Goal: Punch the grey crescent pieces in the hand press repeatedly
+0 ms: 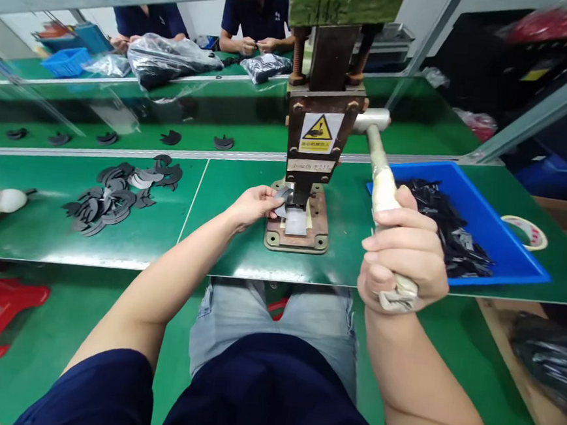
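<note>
Left fingers (270, 203) pinch a grey curved piece (282, 207) at their tips, the press ram (303, 193) just rightward, while right fingers (404, 238) clench the lever (384, 178).

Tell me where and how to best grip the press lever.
Take the lever by its wrapped free end, probably from the near side with a full grasp: the long shaft reaches from beside the press toward the camera, and the right hand holds it there.

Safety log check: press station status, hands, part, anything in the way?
Right hand gripping press lever. Left hand pinching grey curved piece over press base. Left fingertips close beside ram; possible pinch risk.
</note>
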The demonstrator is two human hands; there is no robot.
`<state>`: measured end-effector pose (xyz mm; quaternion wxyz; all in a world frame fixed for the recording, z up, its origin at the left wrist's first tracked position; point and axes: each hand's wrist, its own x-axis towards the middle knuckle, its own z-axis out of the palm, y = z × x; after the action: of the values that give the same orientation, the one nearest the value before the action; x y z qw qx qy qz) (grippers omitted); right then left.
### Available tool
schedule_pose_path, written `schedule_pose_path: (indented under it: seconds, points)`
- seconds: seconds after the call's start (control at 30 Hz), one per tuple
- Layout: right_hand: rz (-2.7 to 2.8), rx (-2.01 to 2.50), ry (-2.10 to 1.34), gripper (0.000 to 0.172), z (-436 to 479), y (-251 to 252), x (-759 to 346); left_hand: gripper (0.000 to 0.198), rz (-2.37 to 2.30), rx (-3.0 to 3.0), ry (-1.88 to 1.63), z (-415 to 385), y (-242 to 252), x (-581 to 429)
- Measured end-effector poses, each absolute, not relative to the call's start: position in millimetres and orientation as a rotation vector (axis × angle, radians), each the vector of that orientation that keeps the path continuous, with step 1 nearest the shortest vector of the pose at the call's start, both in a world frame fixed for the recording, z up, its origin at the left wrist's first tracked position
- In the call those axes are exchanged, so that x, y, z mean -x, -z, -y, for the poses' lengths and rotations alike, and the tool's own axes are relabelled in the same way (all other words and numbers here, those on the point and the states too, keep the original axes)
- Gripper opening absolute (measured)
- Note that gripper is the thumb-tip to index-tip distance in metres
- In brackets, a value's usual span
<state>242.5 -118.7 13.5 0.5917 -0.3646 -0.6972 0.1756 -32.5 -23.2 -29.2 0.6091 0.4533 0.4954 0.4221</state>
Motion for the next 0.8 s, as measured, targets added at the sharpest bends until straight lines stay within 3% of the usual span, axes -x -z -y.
schedule_pose_path:
  seconds: [0.13,0.33,0.8]
  points:
    - [1.668,0.840,-0.343,0.035,122,-16,-245,0.044,-1.223,-1.092,-0.836,15,28,21]
    - [1.505,0.476,-0.024,0.018,117,-27,-231,0.048,-1.318,-1.232,-0.631,8,20,23]
    - [1.495,0.454,0.008,0.037,114,-31,-230,0.026,-1.441,-1.287,-0.574,15,16,0]
